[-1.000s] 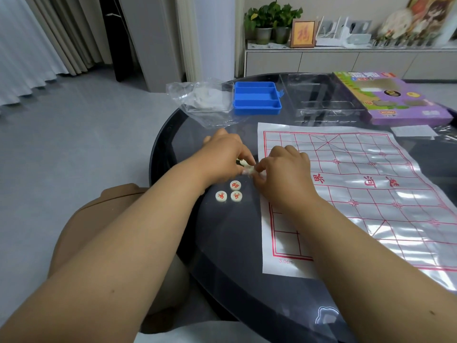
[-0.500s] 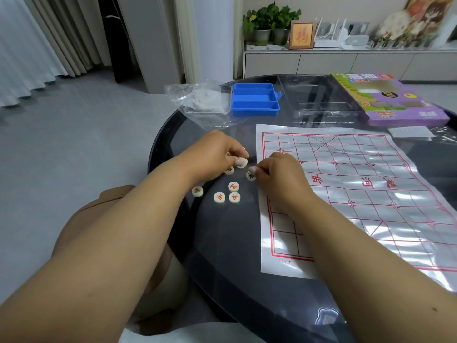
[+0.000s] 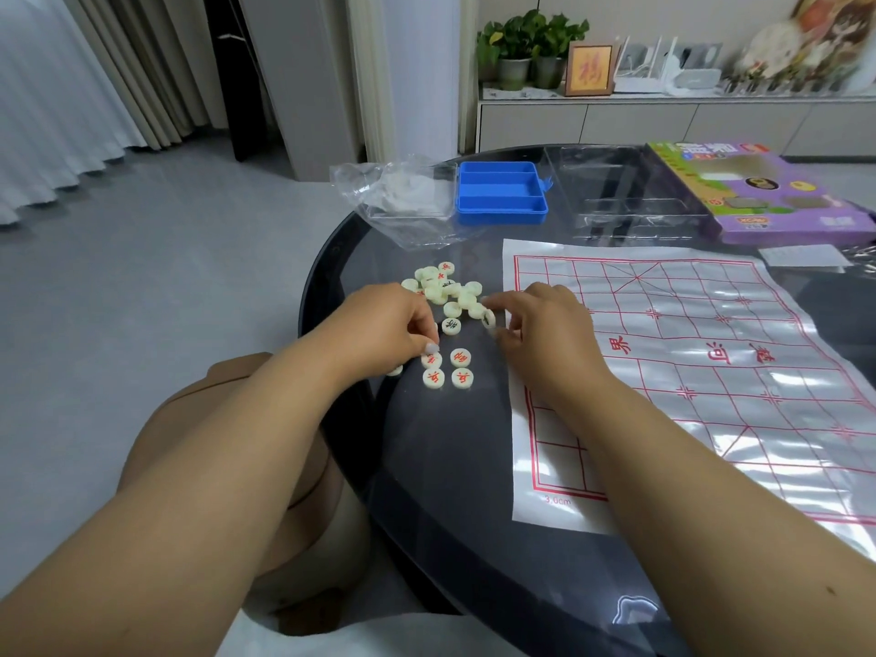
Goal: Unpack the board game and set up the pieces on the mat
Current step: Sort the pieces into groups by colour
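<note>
Left hand: my left hand sits at the centre of the frame, fingers curled down, fingertips pinching a red-marked disc at the top of a small group.
Right hand: my right hand is just right of it, thumb and forefinger holding a black-marked disc up on its edge, at the left border of the mat.
Sorted pieces: three more red discs lie flat beside the one I pinch, making a neat square on the glass table.
Loose pile: most of the pieces are in a heap just above my hands, many face down or stacked.
Mat: the mat is spread out flat at right of centre, and I see no piece on its grid.
Packaging: the blue tray, the plastic bag and the purple box sit at the top of the table, already opened.
Progress: unpacking looks finished; I judge I am only sorting, so placing every piece on the mat is left.
</note>
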